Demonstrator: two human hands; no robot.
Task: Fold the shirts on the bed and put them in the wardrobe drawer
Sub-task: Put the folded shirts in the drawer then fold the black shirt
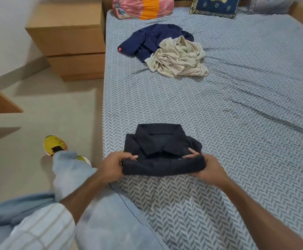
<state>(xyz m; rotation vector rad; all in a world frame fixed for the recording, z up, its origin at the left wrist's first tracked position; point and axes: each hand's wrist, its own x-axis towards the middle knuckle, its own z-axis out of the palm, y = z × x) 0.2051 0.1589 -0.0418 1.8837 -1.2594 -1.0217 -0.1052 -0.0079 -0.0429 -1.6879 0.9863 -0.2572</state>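
- Nearest, the left hand (pixel 113 166) and right hand (pixel 207 168) each grip an end of the black shirt (pixel 162 150), thumbs on top and fingers curled under its near folded edge.
- The black shirt lies on the bed (pixel 237 123) near the front edge, collar up and already a compact rectangle; folding looks all but done, perhaps one last tuck or a lift.
- Farther up the bed, a beige shirt (pixel 178 57) lies crumpled, partly over a navy shirt (pixel 152 39), also unfolded. Both remain to be folded, so I judge the task roughly a third through.
- No wardrobe drawer is clearly in view; nothing has visibly been put away.
- Left of the bed stands a wooden cabinet (pixel 67 38); pillows (pixel 215 5) sit at the head.
- The way to the heap is open.
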